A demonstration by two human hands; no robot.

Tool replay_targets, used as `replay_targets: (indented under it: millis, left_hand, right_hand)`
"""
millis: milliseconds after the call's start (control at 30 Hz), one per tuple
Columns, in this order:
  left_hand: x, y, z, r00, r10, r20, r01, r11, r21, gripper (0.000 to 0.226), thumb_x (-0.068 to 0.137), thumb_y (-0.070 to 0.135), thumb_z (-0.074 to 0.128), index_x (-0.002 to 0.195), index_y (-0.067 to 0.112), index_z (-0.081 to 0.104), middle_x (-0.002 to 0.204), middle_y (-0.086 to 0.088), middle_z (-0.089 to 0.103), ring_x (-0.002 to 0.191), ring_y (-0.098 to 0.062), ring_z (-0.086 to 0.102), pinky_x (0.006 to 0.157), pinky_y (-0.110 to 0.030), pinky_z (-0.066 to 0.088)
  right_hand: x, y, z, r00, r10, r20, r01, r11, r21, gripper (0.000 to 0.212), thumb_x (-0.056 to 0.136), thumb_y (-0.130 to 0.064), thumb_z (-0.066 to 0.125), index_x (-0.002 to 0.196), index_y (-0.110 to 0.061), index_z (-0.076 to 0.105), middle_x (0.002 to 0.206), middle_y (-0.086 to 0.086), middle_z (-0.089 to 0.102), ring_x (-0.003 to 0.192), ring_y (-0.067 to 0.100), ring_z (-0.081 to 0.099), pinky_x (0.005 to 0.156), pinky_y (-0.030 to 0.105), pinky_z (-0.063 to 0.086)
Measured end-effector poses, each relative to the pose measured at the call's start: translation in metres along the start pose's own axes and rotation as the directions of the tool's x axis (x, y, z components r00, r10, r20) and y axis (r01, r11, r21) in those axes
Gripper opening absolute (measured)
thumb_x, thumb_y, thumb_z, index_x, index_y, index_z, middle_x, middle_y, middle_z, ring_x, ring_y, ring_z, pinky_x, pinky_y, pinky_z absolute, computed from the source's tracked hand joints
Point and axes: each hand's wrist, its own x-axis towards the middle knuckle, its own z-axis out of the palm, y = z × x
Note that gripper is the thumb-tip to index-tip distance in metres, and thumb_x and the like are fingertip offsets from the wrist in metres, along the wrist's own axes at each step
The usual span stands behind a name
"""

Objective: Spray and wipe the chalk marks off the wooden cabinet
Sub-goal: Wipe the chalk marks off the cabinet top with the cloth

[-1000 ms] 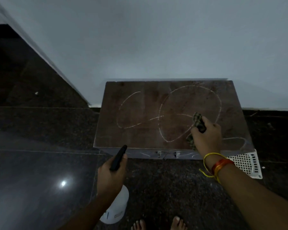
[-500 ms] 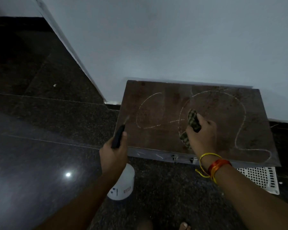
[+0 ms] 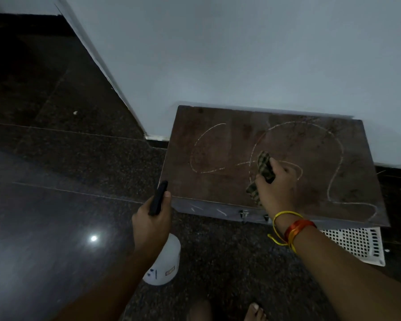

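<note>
The low wooden cabinet [image 3: 220, 181] stands against the white wall, its brown top covered with looping white chalk marks [image 3: 333, 144]. My right hand [image 3: 279, 184] grips a checked cloth [image 3: 264, 166] and presses it onto the top near the middle of the chalk lines. My left hand [image 3: 152, 218] holds a white spray bottle [image 3: 166, 265] by its black trigger head [image 3: 158, 198], just off the cabinet's front left corner, with the nozzle pointing toward the top.
A white perforated plastic panel [image 3: 361, 244] lies on the dark granite floor under the cabinet's front right corner. The white wall [image 3: 241, 54] rises right behind the cabinet. My bare toes [image 3: 255, 309] show at the bottom edge.
The view has swung left, so the cabinet now sits further right. My right hand has moved the cloth left across the chalk loop. My left hand has raised the bottle nearer the cabinet's corner.
</note>
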Motion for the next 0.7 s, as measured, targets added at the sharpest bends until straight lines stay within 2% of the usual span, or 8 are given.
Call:
replay_targets:
  millis: [100, 233, 333, 400, 433, 567, 667, 700]
  left_hand:
    - [-0.005, -0.001, 0.005, 1.000, -0.010, 0.007, 0.010, 1.000, 0.003, 0.035, 0.093, 0.039, 0.058, 0.076, 0.009, 0.064, 0.067, -0.012, 0.062, 0.057, -0.019, 0.056, 0.051, -0.029, 0.043]
    - [-0.013, 0.009, 0.023, 0.998, 0.027, 0.055, -0.027, 1.000, 0.005, 0.033, 0.093, 0.039, 0.058, 0.069, 0.016, 0.061, 0.059, -0.006, 0.057, 0.052, -0.017, 0.054, 0.050, -0.029, 0.043]
    - [-0.020, 0.022, 0.046, 0.994, 0.064, 0.094, -0.066, 0.998, 0.015, 0.037, 0.093, 0.041, 0.059, 0.068, 0.012, 0.060, 0.060, -0.017, 0.058, 0.054, -0.025, 0.056, 0.050, -0.038, 0.047]
    - [-0.025, 0.034, 0.063, 0.989, 0.091, 0.121, -0.093, 0.996, 0.015, 0.040, 0.093, 0.041, 0.058, 0.070, 0.009, 0.061, 0.065, -0.027, 0.059, 0.057, -0.033, 0.057, 0.052, -0.047, 0.051]
    - [-0.027, 0.040, 0.072, 0.985, 0.107, 0.133, -0.109, 0.994, 0.010, 0.040, 0.093, 0.041, 0.058, 0.069, 0.010, 0.061, 0.064, -0.027, 0.057, 0.056, -0.032, 0.056, 0.052, -0.048, 0.052]
    - [-0.036, 0.065, 0.106, 0.961, 0.195, 0.194, -0.199, 0.980, 0.003, 0.037, 0.095, 0.038, 0.057, 0.064, 0.017, 0.058, 0.057, -0.012, 0.053, 0.051, -0.022, 0.049, 0.048, -0.030, 0.041]
    - [-0.041, 0.081, 0.130, 0.947, 0.209, 0.242, -0.211, 0.977, -0.016, 0.038, 0.094, 0.040, 0.057, 0.065, 0.016, 0.061, 0.055, -0.010, 0.053, 0.051, -0.023, 0.050, 0.052, -0.036, 0.043]
    - [-0.042, 0.086, 0.137, 0.941, 0.218, 0.260, -0.220, 0.975, -0.021, 0.038, 0.094, 0.041, 0.057, 0.067, 0.015, 0.062, 0.054, -0.008, 0.052, 0.050, -0.023, 0.051, 0.052, -0.037, 0.044]
  right_hand:
    - [-0.006, 0.004, 0.003, 1.000, -0.008, -0.001, 0.008, 1.000, -0.025, 0.054, 0.092, -0.016, 0.057, 0.143, -0.015, 0.039, 0.137, 0.009, 0.036, 0.114, 0.026, 0.048, 0.080, 0.013, 0.029]
    - [-0.011, 0.008, -0.001, 1.000, -0.007, -0.021, 0.007, 1.000, 0.005, 0.054, 0.093, -0.015, 0.056, 0.144, -0.012, 0.037, 0.138, 0.010, 0.035, 0.116, 0.026, 0.046, 0.086, 0.017, 0.031]
    - [-0.011, 0.015, -0.014, 0.998, 0.000, -0.067, 0.000, 1.000, 0.006, 0.054, 0.093, -0.012, 0.056, 0.143, -0.010, 0.037, 0.141, 0.011, 0.032, 0.120, 0.027, 0.045, 0.089, 0.016, 0.030]
    - [-0.008, 0.020, -0.027, 0.994, 0.017, -0.105, -0.016, 1.000, 0.009, 0.054, 0.092, -0.011, 0.057, 0.143, -0.009, 0.038, 0.142, 0.013, 0.031, 0.122, 0.030, 0.044, 0.095, 0.021, 0.032]
    - [-0.005, 0.023, -0.034, 0.992, 0.029, -0.123, -0.028, 1.000, 0.011, 0.054, 0.092, -0.011, 0.056, 0.143, -0.009, 0.038, 0.142, 0.013, 0.031, 0.122, 0.030, 0.045, 0.097, 0.023, 0.034]
    - [0.006, 0.039, -0.065, 0.980, 0.038, -0.197, -0.041, 0.999, -0.014, 0.055, 0.092, -0.011, 0.057, 0.143, -0.009, 0.037, 0.139, 0.014, 0.032, 0.118, 0.029, 0.045, 0.088, 0.016, 0.030]
    - [0.012, 0.053, -0.086, 0.971, 0.064, -0.231, -0.067, 0.998, -0.004, 0.055, 0.093, -0.012, 0.056, 0.144, -0.010, 0.036, 0.141, 0.014, 0.031, 0.117, 0.031, 0.046, 0.091, 0.022, 0.035]
    - [0.014, 0.058, -0.092, 0.967, 0.069, -0.245, -0.071, 0.997, 0.000, 0.055, 0.093, -0.011, 0.056, 0.144, -0.009, 0.036, 0.141, 0.014, 0.031, 0.118, 0.031, 0.046, 0.091, 0.021, 0.034]
